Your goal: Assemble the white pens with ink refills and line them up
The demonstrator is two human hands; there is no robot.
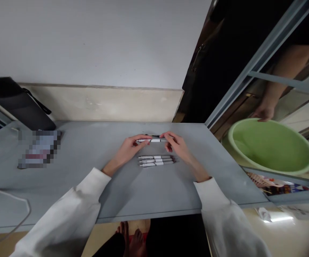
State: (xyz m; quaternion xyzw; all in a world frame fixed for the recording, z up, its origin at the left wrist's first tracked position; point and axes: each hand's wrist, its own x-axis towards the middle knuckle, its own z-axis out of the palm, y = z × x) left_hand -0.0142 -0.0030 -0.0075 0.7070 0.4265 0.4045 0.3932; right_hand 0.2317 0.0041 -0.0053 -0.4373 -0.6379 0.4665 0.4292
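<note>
A white-and-grey pen (156,140) is held level above the grey desk between my two hands. My left hand (130,148) pinches its left end between thumb and fingers. At the other end, my right hand (176,143) has its fingers closed around the tip. Just below my hands, several similar pens (156,161) lie side by side on the desk, all pointing the same way. Behind the held pen, a dark thin object (153,135) shows, partly covered by my fingers; its kind is unclear.
On the desk (133,200) at left lie a blurred flat item (40,148) and a dark case with a strap (23,103). A white cable (18,196) crosses the front left. To the right, another person's hand (265,110) grips a green basin (272,146) beyond the metal frame.
</note>
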